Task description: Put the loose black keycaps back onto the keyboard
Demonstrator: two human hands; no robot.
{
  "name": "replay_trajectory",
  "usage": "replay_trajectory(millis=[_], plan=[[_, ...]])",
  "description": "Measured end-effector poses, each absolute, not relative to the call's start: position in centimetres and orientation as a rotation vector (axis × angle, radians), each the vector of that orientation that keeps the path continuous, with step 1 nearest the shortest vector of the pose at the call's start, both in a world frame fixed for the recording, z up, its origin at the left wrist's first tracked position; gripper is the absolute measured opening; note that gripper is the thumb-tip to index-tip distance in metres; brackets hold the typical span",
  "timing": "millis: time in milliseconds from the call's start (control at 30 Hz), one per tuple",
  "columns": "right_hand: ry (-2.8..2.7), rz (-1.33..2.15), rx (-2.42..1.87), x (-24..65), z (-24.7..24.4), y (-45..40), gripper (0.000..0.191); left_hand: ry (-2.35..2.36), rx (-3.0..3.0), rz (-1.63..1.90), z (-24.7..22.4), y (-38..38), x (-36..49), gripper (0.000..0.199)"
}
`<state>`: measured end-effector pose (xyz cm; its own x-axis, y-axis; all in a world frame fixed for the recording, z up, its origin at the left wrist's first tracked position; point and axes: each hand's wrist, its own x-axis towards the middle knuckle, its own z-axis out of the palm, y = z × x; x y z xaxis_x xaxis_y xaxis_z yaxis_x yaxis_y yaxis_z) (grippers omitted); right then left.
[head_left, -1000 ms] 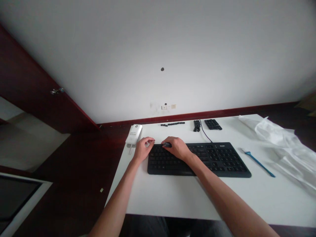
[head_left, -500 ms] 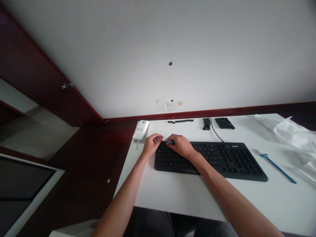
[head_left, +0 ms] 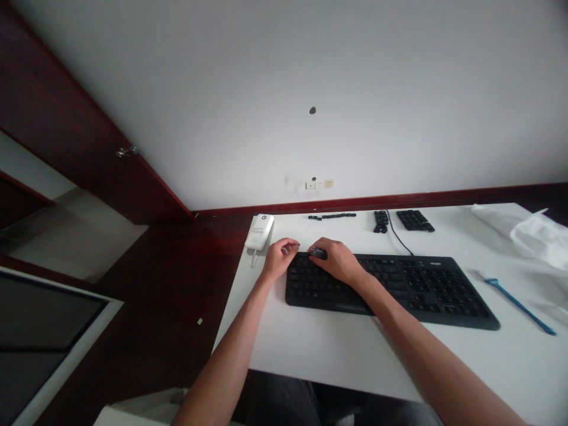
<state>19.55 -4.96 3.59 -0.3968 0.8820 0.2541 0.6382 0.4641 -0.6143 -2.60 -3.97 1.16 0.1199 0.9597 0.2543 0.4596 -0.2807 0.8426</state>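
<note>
Your right hand [head_left: 338,261] pinches a light, stiff, slippery small black keycap [head_left: 318,254] by its sides; your left hand [head_left: 279,258] curls, fingers together, above the black keyboard [head_left: 390,290].

From here I see a white wall [head_left: 310,77] with a small socket [head_left: 329,183], dark red skirting [head_left: 355,204] beneath it, and a dark red wooden door [head_left: 75,118] to the left.

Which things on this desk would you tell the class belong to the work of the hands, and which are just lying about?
Belonging to the work:
right hand, pinching a small black keycap
left hand
black keyboard
loose black keycaps, in rows behind it

Lying about:
white box-shaped device
slim blue tool
white plastic sheet
</note>
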Motion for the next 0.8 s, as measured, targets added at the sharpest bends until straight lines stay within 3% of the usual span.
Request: replay_trajectory(millis=[800], plan=[[-2.462, 0.31, -1.312, 17.1, 4.7, -5.0, 0.014, 1.371, 1.793, 1.095, 0.4, -3.2, -3.0, 0.019]])
